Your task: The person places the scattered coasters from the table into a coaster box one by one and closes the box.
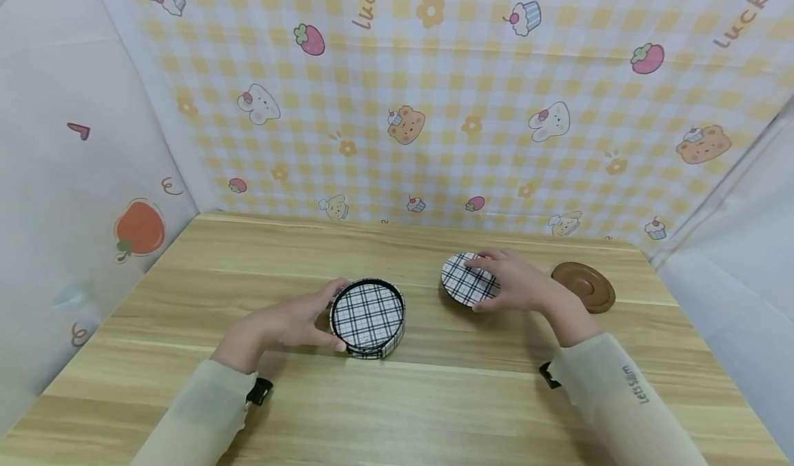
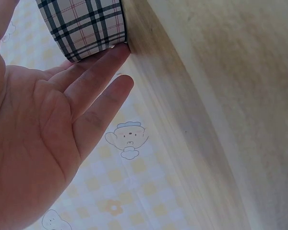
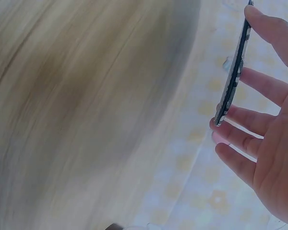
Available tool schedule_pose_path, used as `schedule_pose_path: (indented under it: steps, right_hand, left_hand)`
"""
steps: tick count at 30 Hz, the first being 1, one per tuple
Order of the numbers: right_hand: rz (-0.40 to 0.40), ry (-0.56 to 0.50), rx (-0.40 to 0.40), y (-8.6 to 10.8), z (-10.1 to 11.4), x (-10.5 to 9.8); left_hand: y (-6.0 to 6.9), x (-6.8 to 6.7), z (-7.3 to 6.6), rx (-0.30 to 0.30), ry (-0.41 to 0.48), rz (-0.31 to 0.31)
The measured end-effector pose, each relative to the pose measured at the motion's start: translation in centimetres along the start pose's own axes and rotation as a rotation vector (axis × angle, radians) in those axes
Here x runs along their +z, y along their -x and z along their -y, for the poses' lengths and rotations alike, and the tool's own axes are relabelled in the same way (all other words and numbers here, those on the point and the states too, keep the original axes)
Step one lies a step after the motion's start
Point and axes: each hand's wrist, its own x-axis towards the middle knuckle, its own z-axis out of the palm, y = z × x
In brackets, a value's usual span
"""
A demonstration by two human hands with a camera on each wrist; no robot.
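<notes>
A round box (image 1: 367, 318) covered in black-and-white plaid stands left of the table's middle; a black rim rings the plaid surface at its top. My left hand (image 1: 304, 320) holds its left side, thumb at the front and fingers behind. In the left wrist view, fingertips touch the lower edge of the box's plaid wall (image 2: 89, 28). To the right, my right hand (image 1: 517, 283) grips a thin round plaid lid (image 1: 462, 280) by its edges, a finger lying across the top. The right wrist view shows this lid (image 3: 233, 72) edge-on, between thumb and fingers, above the table.
A brown round disc (image 1: 586, 288) with a raised centre lies behind my right wrist. The wooden table (image 1: 397, 411) ends at a yellow checked cloth (image 1: 347, 107) at the back. White cloth hangs on both sides.
</notes>
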Motion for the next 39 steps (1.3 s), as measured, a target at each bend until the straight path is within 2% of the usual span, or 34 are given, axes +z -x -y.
schedule_pose_path:
  steps: [9,26,39]
  right_hand:
    - [-0.01,-0.005,-0.073,-0.8,2.4,0.3]
    - [0.018,0.011,-0.158,-2.7,8.0,1.2]
    - [0.06,0.016,-0.256,-4.6,11.7,2.3]
  left_hand:
    - [0.0,0.2,0.2,-0.008,0.019,0.0]
    - [0.0,0.0,0.3,0.01,-0.03,-0.01]
    - [-0.3,-0.6,0.0,0.052,-0.067,-0.015]
